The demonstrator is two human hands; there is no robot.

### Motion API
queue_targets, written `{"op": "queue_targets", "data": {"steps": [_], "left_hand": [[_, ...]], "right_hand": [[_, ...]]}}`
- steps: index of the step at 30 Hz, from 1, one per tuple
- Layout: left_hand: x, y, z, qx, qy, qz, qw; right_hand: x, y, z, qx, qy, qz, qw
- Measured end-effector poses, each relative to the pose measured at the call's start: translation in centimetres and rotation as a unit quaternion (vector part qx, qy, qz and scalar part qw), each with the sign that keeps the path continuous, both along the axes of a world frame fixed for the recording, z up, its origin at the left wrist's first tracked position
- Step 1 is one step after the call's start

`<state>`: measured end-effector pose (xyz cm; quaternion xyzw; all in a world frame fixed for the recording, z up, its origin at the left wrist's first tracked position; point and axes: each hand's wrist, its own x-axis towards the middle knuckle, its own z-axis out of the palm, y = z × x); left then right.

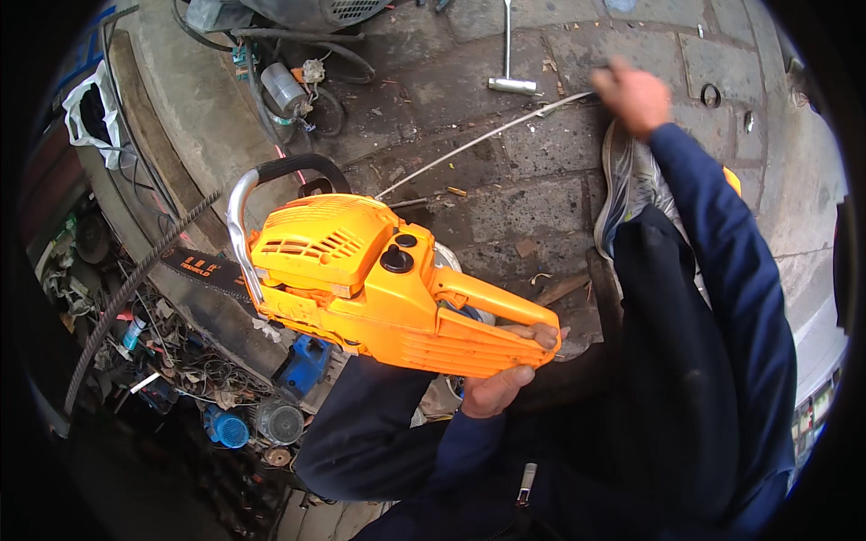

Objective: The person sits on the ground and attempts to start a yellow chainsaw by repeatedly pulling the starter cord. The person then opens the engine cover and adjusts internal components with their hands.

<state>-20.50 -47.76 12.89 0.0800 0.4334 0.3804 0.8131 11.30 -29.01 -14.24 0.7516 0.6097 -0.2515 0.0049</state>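
Observation:
An orange chainsaw (325, 252) with a dark bar and chain (203, 269) lies across my lap area. My left hand (496, 379) is closed on the rear handle at the saw's right end, fingers through its opening. A pale cord (478, 139) runs taut from the saw's body toward the upper right, where my right hand (631, 97) is closed around its far end; whatever is at that end is hidden in the fingers.
A T-handled wrench (511, 86), black ring (711, 95) and my shoe (614, 180) are on the paving (532, 212). A grey cylinder with wires (280, 88) sits upper left, near a white bag (86, 131). Wires, scrap, a blue case (302, 365) and small motors (230, 426) crowd the lower left.

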Motion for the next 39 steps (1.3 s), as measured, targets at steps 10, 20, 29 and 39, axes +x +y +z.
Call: {"op": "queue_targets", "data": {"steps": [10, 20, 29, 39], "left_hand": [[-0.1, 0.5, -0.5, -0.011, -0.013, 0.006, 1.000], [0.1, 0.1, -3.7, -0.020, 0.019, 0.003, 1.000], [-0.6, -1.0, -7.6, -0.029, 0.049, 0.009, 0.998], [0.0, 0.1, -8.3, -0.062, 0.052, 0.037, 0.996]], "right_hand": [[-12.3, 4.1, 9.9, -0.107, 0.134, 0.081, 0.982], [-5.1, 0.7, 3.3, -0.010, 0.034, 0.064, 0.997], [5.0, -3.3, 1.0, 0.028, -0.065, -0.040, 0.997], [4.2, -0.8, 3.3, 0.097, -0.017, -0.047, 0.994]]}}
